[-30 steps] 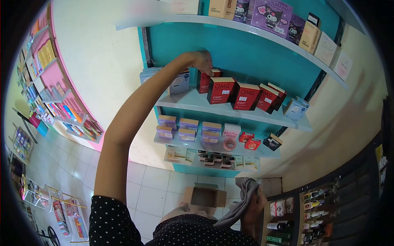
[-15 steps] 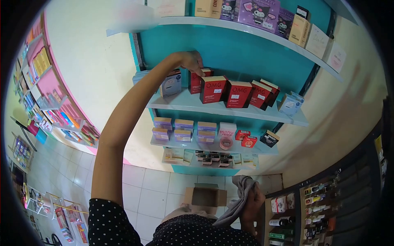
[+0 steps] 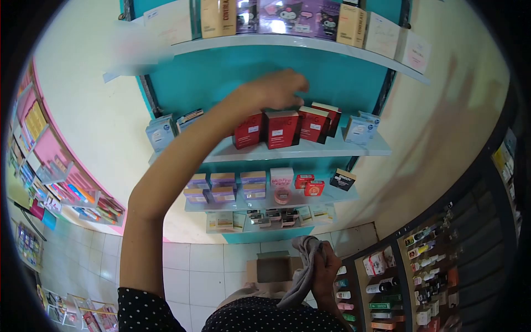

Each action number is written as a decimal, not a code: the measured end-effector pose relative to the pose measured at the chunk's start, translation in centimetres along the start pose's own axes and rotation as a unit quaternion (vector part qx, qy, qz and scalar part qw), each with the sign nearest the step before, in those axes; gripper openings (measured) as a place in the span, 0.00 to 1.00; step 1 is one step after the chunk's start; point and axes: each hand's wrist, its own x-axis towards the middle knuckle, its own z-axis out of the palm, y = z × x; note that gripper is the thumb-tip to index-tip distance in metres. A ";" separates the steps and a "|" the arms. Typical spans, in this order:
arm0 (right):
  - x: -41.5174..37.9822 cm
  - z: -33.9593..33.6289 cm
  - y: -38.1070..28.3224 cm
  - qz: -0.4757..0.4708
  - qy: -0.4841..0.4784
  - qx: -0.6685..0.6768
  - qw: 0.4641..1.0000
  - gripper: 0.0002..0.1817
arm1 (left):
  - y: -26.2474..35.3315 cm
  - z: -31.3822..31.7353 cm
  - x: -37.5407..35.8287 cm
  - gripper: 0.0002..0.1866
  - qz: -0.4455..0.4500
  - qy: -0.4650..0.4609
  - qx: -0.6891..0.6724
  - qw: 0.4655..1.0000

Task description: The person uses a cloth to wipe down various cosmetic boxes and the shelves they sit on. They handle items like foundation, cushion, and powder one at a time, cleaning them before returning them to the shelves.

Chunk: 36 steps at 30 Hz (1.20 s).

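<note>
My left hand [image 3: 280,89] reaches over the middle shelf, just above several red boxes marked OMG. Slightly smeared by motion, its fingers look apart with nothing between them. Below the hand stands a red box [image 3: 282,131], with another red box [image 3: 248,130] to its left, partly behind my forearm. Two more boxes, a front one [image 3: 314,125] and one behind it [image 3: 333,118], lean to the right. Low at my waist, my right hand [image 3: 325,270] is closed around a grey cloth [image 3: 303,269] that hangs down.
Light blue boxes [image 3: 161,134] stand at the shelf's left end, more blue boxes [image 3: 359,130] at its right. Purple and beige boxes line the upper shelf [image 3: 265,40]. Smaller packs fill the lower shelf [image 3: 232,206]. An open carton [image 3: 251,271] sits on the floor; a dark product rack [image 3: 398,265] rises at right.
My left hand has left the red box at the left and moved right, above the other red boxes. The view has shifted. My right hand still grips the cloth.
</note>
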 end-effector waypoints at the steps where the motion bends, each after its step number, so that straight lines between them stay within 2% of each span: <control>1: -0.1 0.0 -0.2 0.014 0.001 0.016 1.000 0.05 | 1.1 0.9 0.7 0.17 -0.018 -0.036 0.003 0.999; 2: -0.1 -0.1 -0.4 0.028 0.003 0.033 0.999 0.06 | 1.9 1.5 1.3 0.17 -0.036 -0.072 0.006 0.997; 3: -0.2 -0.3 -0.4 0.025 0.008 0.035 0.999 0.06 | 2.4 1.8 1.9 0.17 -0.030 -0.072 0.008 0.997; 5: -0.5 -0.7 -0.3 0.024 0.026 0.040 0.999 0.06 | 3.3 2.6 3.0 0.13 -0.003 -0.133 0.071 0.989; 6: -0.6 -1.0 -0.1 0.021 0.033 0.041 0.998 0.06 | 3.6 2.8 3.5 0.13 0.005 -0.133 0.071 0.989; 8: -0.8 -1.5 0.3 0.005 0.057 0.043 0.997 0.06 | 4.0 3.0 4.1 0.05 0.000 -0.158 0.111 0.981; 11: -1.1 -2.1 0.5 0.026 0.070 0.052 0.996 0.07 | 3.7 3.9 4.6 0.03 0.025 -0.144 0.125 0.981; 14: -1.1 -2.4 0.5 -0.004 0.061 0.051 0.997 0.07 | 4.2 3.6 5.0 0.06 0.018 -0.151 0.151 0.977; 18: -1.2 -2.9 0.4 -0.001 0.061 0.047 0.997 0.07 | 4.2 3.5 5.4 0.08 0.019 -0.178 0.149 0.973; 24: -1.6 -3.9 0.1 0.021 0.062 0.064 0.996 0.07 | 4.1 2.0 5.3 0.11 0.041 -0.116 0.057 0.991; 26: -1.7 -4.4 0.2 0.017 0.068 0.060 0.996 0.07 | 4.8 0.4 4.9 0.10 0.017 -0.106 -0.073 0.992; 27: -1.7 -4.7 -0.1 0.018 0.066 0.061 0.996 0.07 | 5.2 -0.3 4.3 0.10 0.015 -0.106 -0.072 0.992; 29: -1.7 -5.2 -1.0 0.098 0.059 0.132 0.985 0.09 | 6.5 -1.2 2.0 0.15 0.009 -0.018 -0.232 0.973; 30: -1.8 -5.6 -0.9 0.098 0.056 0.134 0.985 0.09 | 7.2 -1.3 0.7 0.15 0.007 -0.018 -0.230 0.973; 32: -1.8 -6.5 -0.5 0.174 0.056 0.254 0.950 0.12 | 8.8 -0.8 -2.4 0.16 -0.043 -0.008 -0.428 0.903; 34: -1.6 -7.1 -0.8 0.178 0.057 0.254 0.949 0.13 | 10.6 2.0 -6.1 0.17 -0.074 0.026 -0.473 0.878; 35: -1.5 -7.2 -1.1 0.181 0.065 0.254 0.948 0.13 | 10.8 4.6 -8.2 0.18 -0.089 0.004 -0.492 0.866; 36: -1.4 -6.5 -1.5 0.149 0.120 0.259 0.947 0.14 | 13.1 5.9 -10.4 0.20 -0.187 -0.033 -0.622 0.759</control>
